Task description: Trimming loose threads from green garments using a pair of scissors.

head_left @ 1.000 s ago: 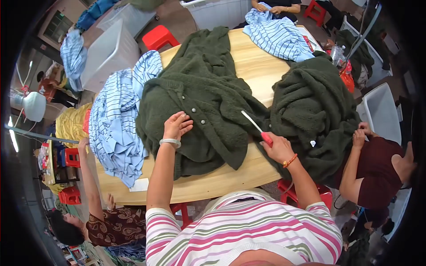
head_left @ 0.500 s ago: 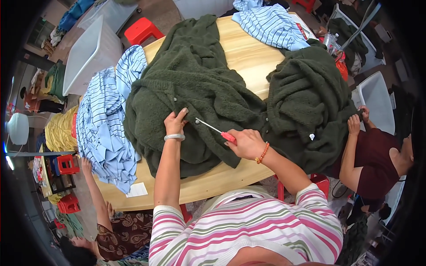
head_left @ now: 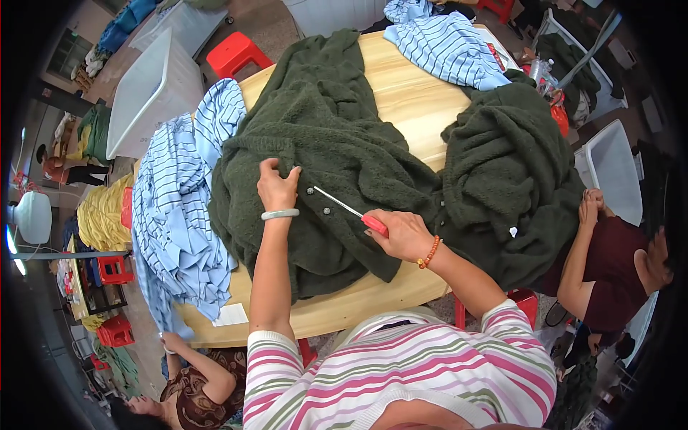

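A dark green fleecy garment (head_left: 322, 136) is spread in a heap on the table before me. My left hand (head_left: 277, 188), with a pale bangle at its wrist, rests on it with thumb and forefinger apart. Wrapped in my right hand (head_left: 405, 234) is the red handle of a thin metal-shafted tool (head_left: 344, 202), which looks like a screwdriver. Its tip is close to a round grey button (head_left: 310, 190) on the garment. Another button (head_left: 327, 211) sits just below the shaft. To the right lies a second dark green heap (head_left: 502, 158) bearing a small shiny white piece (head_left: 513, 231).
Blue striped garments (head_left: 172, 208) are piled on the left of the wooden table (head_left: 408, 86), with more (head_left: 448, 46) at its far side. A co-worker (head_left: 201, 387) handles cloth at the lower left; another (head_left: 613, 265) sits at right. Red stools (head_left: 236, 54) and white bins (head_left: 154, 93) stand around.
My left hand has shifted up and turned, its thumb and forefinger further apart. Two buttons now show beside the tool. The left co-worker has drawn a blue garment down over the table edge.
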Available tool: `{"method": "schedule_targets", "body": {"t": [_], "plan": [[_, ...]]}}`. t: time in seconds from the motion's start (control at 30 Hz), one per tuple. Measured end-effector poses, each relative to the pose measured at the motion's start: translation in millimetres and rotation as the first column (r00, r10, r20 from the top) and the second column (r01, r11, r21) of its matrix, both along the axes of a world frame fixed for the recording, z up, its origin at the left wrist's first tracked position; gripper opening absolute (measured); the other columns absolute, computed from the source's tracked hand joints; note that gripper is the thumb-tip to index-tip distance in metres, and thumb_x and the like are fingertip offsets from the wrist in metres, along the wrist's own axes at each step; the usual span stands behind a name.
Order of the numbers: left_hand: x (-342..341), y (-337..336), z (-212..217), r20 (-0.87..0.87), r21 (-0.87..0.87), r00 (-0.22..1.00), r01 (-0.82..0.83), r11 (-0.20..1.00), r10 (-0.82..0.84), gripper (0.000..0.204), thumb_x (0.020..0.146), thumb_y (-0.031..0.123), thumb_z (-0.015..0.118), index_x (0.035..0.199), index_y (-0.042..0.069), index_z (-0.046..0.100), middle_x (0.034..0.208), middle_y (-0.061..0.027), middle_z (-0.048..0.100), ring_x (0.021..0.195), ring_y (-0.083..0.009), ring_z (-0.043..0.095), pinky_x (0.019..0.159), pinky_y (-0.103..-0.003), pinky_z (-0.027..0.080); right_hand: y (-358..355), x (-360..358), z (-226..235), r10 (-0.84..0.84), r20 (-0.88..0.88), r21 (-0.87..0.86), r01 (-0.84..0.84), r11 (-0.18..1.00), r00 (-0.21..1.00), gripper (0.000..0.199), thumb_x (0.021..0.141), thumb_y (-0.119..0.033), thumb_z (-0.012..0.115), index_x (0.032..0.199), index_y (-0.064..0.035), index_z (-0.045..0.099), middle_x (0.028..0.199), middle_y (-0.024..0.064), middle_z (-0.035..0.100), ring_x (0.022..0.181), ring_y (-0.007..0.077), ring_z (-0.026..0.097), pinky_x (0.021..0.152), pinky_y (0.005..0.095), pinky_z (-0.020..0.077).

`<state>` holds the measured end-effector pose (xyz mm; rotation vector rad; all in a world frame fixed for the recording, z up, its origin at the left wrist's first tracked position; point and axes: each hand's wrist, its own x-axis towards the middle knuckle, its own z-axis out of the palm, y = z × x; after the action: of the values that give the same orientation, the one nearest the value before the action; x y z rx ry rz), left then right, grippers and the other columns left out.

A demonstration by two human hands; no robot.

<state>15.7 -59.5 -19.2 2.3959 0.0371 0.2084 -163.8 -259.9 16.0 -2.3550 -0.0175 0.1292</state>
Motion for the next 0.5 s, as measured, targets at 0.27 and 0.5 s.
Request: {"method": "schedule_targets", "body": {"t": [0.27, 0.5], "plan": [[13.4, 26.4, -30.3, -0.356, -0.825, 0.899, -0.175, 0.537, -0.253, 0.012, 0.081, 0.008, 0.068, 0.089, 0.001, 0.064, 0.063, -0.0005, 0.057, 0.041, -0.0071, 0.044, 0.034, -0.020, 0.026, 12.2, 23.5, 13.2, 0.010, -0.135, -0.151, -0.031, 0.988, 0.991, 0.023, 0.083, -0.028, 0.059, 0.090, -0.0061, 0.058, 0.077, 0.0194, 0.064, 0.078, 0.0370, 0.062, 0.072, 0.0463, 0.0480], [10.6, 38.4, -29.7, -0.365, -0.880, 0.893, -0.238, 0.411, -0.262, 0.021, 0.086, 0.012, 0.063, 0.103, 0.002, 0.057, 0.078, -0.0045, 0.059, 0.050, -0.0141, 0.057, 0.036, -0.021, 0.040, 15.2, 36.0, 22.7, 0.032, -0.151, -0.072, -0.043, 0.996, 0.988, 0.026, 0.083, -0.031, 0.058, 0.091, -0.0071, 0.058, 0.081, 0.0183, 0.064, 0.082, 0.0381, 0.061, 0.072, 0.0470, 0.0474]]}}
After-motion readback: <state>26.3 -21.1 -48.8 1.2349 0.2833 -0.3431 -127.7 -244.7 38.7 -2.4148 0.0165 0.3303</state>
